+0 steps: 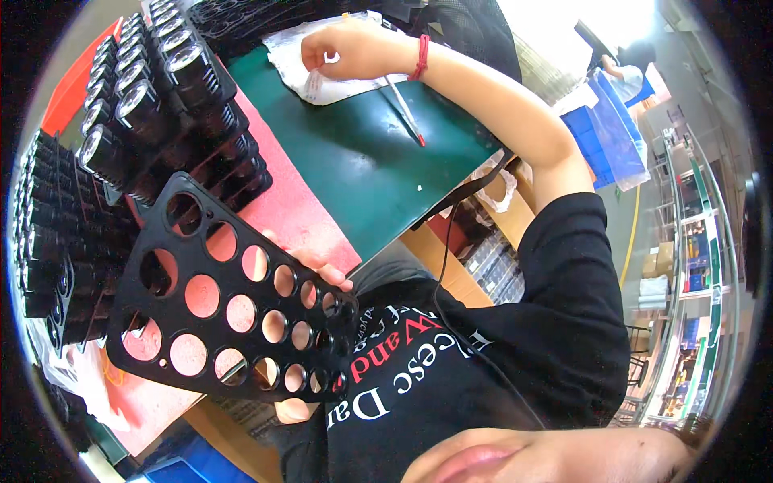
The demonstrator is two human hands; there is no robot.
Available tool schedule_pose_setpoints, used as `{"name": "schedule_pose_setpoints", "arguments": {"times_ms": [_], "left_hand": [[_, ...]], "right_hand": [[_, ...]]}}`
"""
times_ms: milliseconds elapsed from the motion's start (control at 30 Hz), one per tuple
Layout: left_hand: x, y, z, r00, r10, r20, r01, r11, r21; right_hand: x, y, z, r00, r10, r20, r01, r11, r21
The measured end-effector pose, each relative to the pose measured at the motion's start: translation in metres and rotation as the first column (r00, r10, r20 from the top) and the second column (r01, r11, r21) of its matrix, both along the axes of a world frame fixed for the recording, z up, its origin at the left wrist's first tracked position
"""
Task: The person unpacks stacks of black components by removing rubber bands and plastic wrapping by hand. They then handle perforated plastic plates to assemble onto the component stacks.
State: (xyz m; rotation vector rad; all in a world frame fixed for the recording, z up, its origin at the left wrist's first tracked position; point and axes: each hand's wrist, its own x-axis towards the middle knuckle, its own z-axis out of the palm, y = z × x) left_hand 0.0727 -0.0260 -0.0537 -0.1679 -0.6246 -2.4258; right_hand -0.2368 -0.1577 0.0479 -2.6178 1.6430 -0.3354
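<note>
On the left, my left hand grips the near end of a black plastic tray with rows of round holes. Its fingers show past one edge and its thumb past the other. The tray is held tilted, and pink surface shows through its holes. Farther off, my right hand, with a red cord at its wrist, is closed in a pinch over a white sheet. A small pale printed label hangs from the pinched fingertips. Close to that hand lies a white pen with a red tip.
Stacked trays of black cylindrical parts with clear lens tops stand at the left, beside the held tray. A green mat and a pink surface cover the bench. Blue bins stand at far right, near another person.
</note>
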Motion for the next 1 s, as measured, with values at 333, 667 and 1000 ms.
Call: {"name": "schedule_pose_setpoints", "arguments": {"times_ms": [333, 667, 1000], "left_hand": [[0.008, -0.007, 0.003, 0.985, -0.05, 0.164, 0.056, 0.998, -0.03], [0.005, -0.008, -0.003, 0.975, -0.106, 0.193, 0.102, 0.994, 0.029], [0.003, -0.01, -0.01, 0.974, -0.215, -0.076, 0.216, 0.976, 0.003]], "right_hand": [[0.003, 0.0, 0.001, 0.999, 0.011, -0.037, -0.015, 0.992, -0.122], [0.007, 0.001, 0.004, 0.996, -0.029, -0.084, 0.025, 0.998, -0.05], [0.009, 0.001, 0.002, 0.993, -0.027, -0.111, 0.022, 0.999, -0.046]]}}
